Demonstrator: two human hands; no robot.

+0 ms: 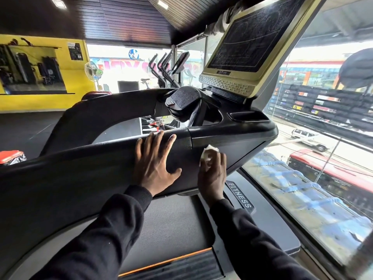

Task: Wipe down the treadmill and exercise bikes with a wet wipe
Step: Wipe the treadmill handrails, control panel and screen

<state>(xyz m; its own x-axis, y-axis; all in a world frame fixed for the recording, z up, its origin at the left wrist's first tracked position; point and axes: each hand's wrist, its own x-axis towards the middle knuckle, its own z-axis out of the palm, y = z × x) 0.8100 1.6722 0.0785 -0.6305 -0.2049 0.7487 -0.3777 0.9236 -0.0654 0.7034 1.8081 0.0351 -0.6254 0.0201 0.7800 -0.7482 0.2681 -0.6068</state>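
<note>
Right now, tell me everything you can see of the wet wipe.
The wet wipe is a small white wad, crumpled rather than spread flat, and looks like soft, thin cloth or paper. The right hand grips it with curled fingers and presses it against the dark front panel of the treadmill console, just below the black handrail. Only its upper and left parts show above the knuckles; the rest is hidden in the hand. Whether it is damp cannot be told.
</note>
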